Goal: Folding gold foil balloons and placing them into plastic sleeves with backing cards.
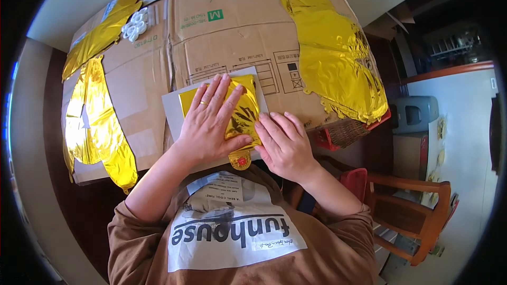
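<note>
A folded gold foil balloon (245,103) lies on a light grey card (173,110) at the near edge of a cardboard-covered table. Its rounded tail (240,160), with a red mark, sticks out toward me. My left hand (212,119) rests flat across the foil, fingers stretched out and slightly spread, a ring on one of them. At the right edge of the folded balloon, my right hand (287,146) touches the foil with its fingertips. Its fingers are a little bent and the thumb stands apart from them. Both palms hide part of the foil and card.
Flat gold foil balloons (335,47) lie in a pile on the right of the cardboard (237,34). More gold foil (100,126) hangs over the left edge. White coiled ribbon (135,25) sits at the back left. A wooden chair (406,211) and a woven basket (346,133) stand to the right.
</note>
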### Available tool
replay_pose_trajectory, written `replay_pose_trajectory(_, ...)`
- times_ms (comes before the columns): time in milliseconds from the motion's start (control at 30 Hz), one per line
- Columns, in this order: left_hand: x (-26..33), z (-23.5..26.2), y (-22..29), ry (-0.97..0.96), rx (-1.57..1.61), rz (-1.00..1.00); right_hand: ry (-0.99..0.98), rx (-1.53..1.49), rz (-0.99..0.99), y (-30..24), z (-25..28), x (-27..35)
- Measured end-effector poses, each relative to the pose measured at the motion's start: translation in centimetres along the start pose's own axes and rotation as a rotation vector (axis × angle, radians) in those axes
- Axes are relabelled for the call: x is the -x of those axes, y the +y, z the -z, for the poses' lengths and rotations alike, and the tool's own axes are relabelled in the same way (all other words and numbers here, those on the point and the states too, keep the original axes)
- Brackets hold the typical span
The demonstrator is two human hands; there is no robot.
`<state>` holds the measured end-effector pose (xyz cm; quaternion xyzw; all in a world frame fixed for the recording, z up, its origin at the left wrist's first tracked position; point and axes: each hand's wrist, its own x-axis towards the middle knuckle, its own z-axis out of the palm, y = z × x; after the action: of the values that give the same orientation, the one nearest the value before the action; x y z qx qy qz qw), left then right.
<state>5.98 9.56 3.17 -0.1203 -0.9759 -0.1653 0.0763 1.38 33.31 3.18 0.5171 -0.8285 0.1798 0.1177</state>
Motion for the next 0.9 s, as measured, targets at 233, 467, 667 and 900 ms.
replay_pose_trajectory(233, 0.4, 0.8, -1.7, 0.263, 0.446, -0.120, 0.206, -0.212, -0.333, -2.4, 0.9, 1.9)
replay_pose_trajectory(467, 5.7, 3.4, -1.6, 0.381, 0.231, 0.069, 0.057, -0.789, -0.813, -5.1, 1.5, 1.8)
replay_pose_trajectory(667, 8.3, 2.5, -1.8, 0.248, 0.150, 0.175, -0.130, -0.878, -0.940, -5.2, 1.7, 1.2)
replay_pose_trajectory(900, 8.2, 2.5, -1.7, 0.245, 0.159, 0.157, -0.190, -1.316, -1.198, -5.3, 1.9, -0.1)
